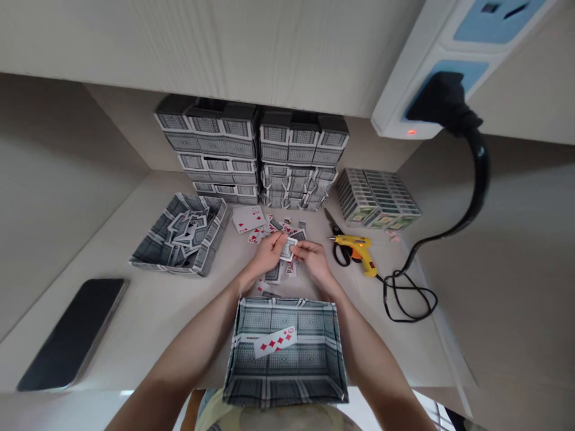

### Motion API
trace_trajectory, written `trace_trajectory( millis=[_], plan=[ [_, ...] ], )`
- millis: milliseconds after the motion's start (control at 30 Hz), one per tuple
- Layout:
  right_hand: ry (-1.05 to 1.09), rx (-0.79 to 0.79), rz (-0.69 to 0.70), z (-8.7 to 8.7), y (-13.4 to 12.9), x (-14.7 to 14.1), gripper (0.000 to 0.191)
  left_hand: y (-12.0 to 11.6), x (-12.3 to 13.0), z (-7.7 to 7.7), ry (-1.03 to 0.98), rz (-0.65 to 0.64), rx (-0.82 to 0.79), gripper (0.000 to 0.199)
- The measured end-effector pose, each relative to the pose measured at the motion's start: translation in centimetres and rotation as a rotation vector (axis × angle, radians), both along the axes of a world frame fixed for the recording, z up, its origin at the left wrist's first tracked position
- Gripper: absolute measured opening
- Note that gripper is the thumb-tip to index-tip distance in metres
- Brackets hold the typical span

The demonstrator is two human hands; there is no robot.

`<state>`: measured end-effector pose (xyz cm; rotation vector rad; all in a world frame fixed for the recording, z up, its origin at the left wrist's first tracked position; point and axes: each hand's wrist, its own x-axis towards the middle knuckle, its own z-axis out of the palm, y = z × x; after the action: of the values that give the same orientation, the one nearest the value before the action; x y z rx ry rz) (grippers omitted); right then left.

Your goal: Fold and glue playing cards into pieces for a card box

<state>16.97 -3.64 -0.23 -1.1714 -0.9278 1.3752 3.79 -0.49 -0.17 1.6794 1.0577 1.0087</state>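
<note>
Between my two hands is a playing card [288, 249], its patterned grey back facing up. My left hand [268, 254] pinches its left edge, and my right hand [311, 257] grips the right side with closed fingers. Under and around them lie loose playing cards [250, 219], some showing red hearts, others face down or partly hidden by my hands. Close to my body, between my forearms, stands an open box made of playing cards [287, 317]. A cut strip of a six of diamonds card [275, 342] lies inside it.
At left sit a card-built tray [209, 254] full of card pieces and a black phone [72, 335]. Stacked card boxes [215, 143] line the back, beside packed card decks [377, 197]. Right are a yellow glue gun [357, 246], black scissors [342, 255] and a looping cable [411, 299] from a power strip [442, 54].
</note>
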Motion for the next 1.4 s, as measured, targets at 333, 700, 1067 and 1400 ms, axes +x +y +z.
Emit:
trace_trajectory(
  millis=[333,700,1067,1400],
  plan=[
    [0.066,0.001,-0.102,-0.6,0.2,0.2,0.018,0.1,-0.2,-0.4,0.033,0.007,0.009,0.035],
    [0.092,0.025,-0.107,-1.3,0.5,0.4,0.017,0.5,-0.4,-0.6,0.067,-0.035,0.035,0.037],
    [0.038,0.087,-0.139,-1.1,0.8,0.2,0.021,0.0,-0.9,0.1,0.21,-0.051,0.107,0.037],
    [-0.094,0.167,-0.197,-0.8,0.6,0.3,0.021,0.4,-1.1,0.0,0.275,-0.028,0.216,0.042]
  ],
)
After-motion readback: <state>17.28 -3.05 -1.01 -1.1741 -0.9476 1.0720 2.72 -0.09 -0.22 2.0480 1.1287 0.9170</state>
